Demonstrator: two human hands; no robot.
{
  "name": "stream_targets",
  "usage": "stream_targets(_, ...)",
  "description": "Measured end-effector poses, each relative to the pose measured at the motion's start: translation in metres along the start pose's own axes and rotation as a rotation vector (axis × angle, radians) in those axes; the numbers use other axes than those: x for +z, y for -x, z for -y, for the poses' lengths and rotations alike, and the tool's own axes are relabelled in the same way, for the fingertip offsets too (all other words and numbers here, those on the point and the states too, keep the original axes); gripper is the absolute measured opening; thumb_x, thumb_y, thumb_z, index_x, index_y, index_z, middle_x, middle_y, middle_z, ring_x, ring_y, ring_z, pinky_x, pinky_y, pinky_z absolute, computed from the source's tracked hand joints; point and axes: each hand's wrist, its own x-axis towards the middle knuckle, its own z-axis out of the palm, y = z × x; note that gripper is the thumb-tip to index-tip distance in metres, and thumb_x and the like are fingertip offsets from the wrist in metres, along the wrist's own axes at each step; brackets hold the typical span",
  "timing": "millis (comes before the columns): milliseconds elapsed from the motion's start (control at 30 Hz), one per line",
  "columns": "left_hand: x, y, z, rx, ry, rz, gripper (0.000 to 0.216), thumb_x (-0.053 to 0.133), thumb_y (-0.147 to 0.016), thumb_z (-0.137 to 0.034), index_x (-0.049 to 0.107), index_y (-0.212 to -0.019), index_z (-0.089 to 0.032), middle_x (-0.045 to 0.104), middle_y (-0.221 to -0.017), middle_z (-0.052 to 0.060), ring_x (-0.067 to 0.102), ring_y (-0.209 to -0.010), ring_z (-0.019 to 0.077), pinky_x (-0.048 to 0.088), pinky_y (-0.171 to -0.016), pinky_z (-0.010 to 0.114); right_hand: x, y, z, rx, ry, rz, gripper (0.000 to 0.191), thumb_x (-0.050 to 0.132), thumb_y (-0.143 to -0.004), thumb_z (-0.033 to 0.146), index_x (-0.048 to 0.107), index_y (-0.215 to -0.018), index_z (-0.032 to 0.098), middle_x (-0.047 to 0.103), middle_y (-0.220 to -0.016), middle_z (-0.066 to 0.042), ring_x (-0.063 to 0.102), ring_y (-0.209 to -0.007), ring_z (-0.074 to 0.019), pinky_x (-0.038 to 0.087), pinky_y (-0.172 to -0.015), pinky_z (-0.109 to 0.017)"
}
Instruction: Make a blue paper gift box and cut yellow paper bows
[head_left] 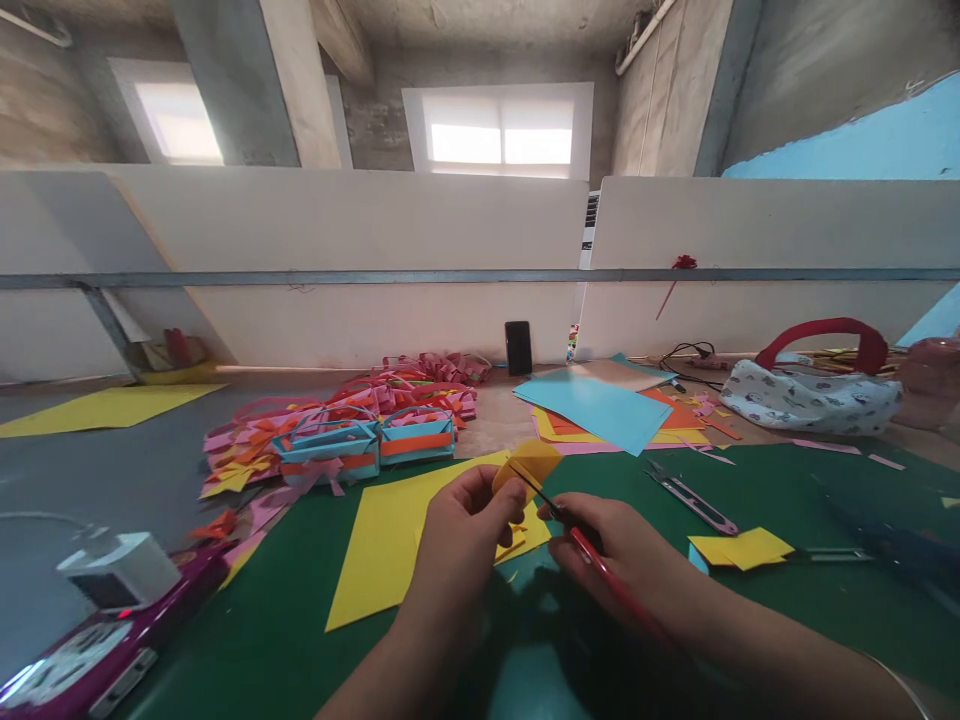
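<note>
My left hand pinches a small folded piece of yellow-orange paper above the mat. Closed round a pair of red-handled scissors, my right hand holds their dark blades against that paper. Whether the blades are parted is too small to tell. Beneath my left hand lies a large yellow sheet, with small yellow pieces on it, partly hidden by my fingers. To the right of my right hand are folded yellow papers and a thread snipper.
A green cutting mat covers the near table. Blue paper baskets stand before a pink and red paper pile. Blue sheets, a black phone and a fabric bag sit behind; a purple power strip is left.
</note>
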Motion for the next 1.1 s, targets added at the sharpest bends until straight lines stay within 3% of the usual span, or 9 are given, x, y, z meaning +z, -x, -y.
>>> stream_targets(167,0.0007,0.0006,0.0001,0.002,-0.019,-0.015,0.019,0.069,-0.065,-0.033,0.063,-0.071,-0.016,0.053,-0.055,-0.004,0.040,-0.049,0.0060,0.031,-0.047,0.018,0.0030,0.0005,0.0001,0.011,-0.010,-0.009,0.010,0.048,-0.080,0.021,0.058,-0.082,0.018,0.062,-0.077,0.000,0.051,-0.065,-0.0123,0.036,-0.057,-0.022)
stream_targets(533,0.0008,-0.0004,0.0002,-0.050,0.023,-0.020,0.023,0.071,-0.063,-0.033,0.066,-0.075,-0.014,0.058,-0.066,0.001,0.045,-0.055,0.0074,0.033,-0.049,0.018,0.0073,-0.0012,0.0000,0.058,0.059,-0.070,0.024,0.050,-0.082,0.039,0.059,-0.075,0.017,0.063,-0.071,-0.002,0.049,-0.059,-0.0131,0.037,-0.056,-0.024)
stream_targets(1100,-0.0017,0.0006,-0.0019,-0.041,0.021,-0.054,0.021,0.069,-0.063,-0.033,0.063,-0.073,-0.016,0.060,-0.071,0.001,0.046,-0.058,0.0083,0.035,-0.052,0.019,0.0035,0.0007,0.0054,0.086,0.331,-0.103,0.020,0.049,-0.083,0.032,0.062,-0.074,0.020,0.067,-0.071,-0.003,0.055,-0.059,-0.0152,0.034,-0.053,-0.024)
